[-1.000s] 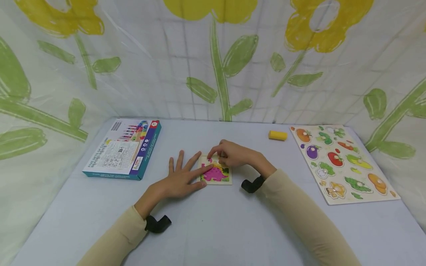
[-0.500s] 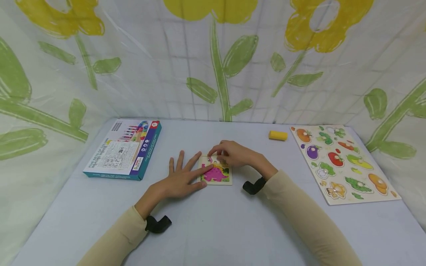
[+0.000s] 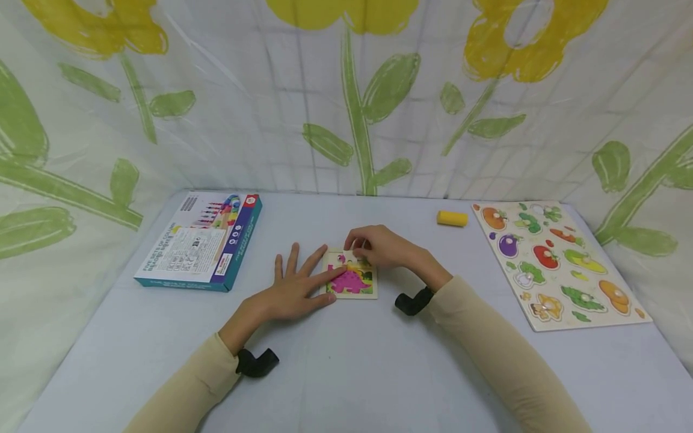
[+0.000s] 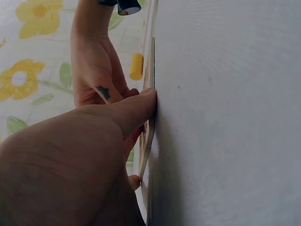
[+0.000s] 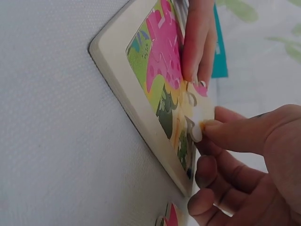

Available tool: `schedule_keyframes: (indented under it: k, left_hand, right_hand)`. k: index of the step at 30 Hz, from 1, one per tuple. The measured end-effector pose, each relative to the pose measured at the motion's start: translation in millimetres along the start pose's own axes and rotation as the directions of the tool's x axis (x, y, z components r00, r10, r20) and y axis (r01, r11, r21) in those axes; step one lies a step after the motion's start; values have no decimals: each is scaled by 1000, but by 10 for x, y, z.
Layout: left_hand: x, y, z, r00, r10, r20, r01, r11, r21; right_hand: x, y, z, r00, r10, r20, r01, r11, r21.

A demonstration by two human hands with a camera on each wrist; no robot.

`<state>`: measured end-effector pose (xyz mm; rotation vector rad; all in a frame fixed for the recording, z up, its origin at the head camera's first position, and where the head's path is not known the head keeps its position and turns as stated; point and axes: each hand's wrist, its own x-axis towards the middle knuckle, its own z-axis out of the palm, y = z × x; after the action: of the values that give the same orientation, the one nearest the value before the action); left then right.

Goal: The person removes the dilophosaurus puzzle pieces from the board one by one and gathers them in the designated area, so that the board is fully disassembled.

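Observation:
A small square jigsaw puzzle (image 3: 351, 286) with a pink dinosaur lies flat in a pale wooden frame (image 5: 110, 56) mid-table. My left hand (image 3: 292, 296) rests beside it, fingers spread; the index finger presses on the picture and the thumb touches the frame's near left edge. Over the puzzle's far right part, my right hand (image 3: 381, 246) pinches a cream puzzle piece (image 5: 201, 106) with a bit of pink between thumb and fingers. In the right wrist view that piece sits tilted at the picture's upper edge. Beyond the frame's corner shows another loose puzzle piece (image 5: 172, 216), partly cut off.
At the left lies a flat toy box (image 3: 186, 246) with teal sides. A yellow cylinder (image 3: 452, 219) lies toward the back right. On the right is a vegetable peg board (image 3: 563, 270). A flower-printed curtain (image 3: 243, 108) hangs behind the table.
My right hand's fingertips have shifted slightly right and away at the puzzle's far edge, showing more of the dinosaur's head. My left hand stays in place.

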<state>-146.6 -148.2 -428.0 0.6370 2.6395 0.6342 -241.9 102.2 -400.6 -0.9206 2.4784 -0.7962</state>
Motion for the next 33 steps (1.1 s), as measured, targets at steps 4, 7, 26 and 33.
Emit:
schedule_keyframes:
  k: [4, 7, 26, 33]
  left_hand:
    - [-3, 1, -7, 1000, 8, -5, -9, 1000, -15]
    - [1, -5, -8, 1000, 16, -10, -16, 1000, -23]
    - [-11, 9, -2, 1000, -2, 4, 2, 1000, 26]
    - [-19, 21, -15, 1000, -7, 4, 7, 1000, 21]
  right_hand:
    - [4, 11, -11, 1000, 8, -13, -8, 1000, 8]
    - [-12, 8, -25, 1000, 7, -28, -6, 1000, 13]
    - [-305, 246, -231, 998, 21, -55, -17, 998, 58]
    - [-485, 383, -350, 998, 17, -61, -16, 1000, 16]
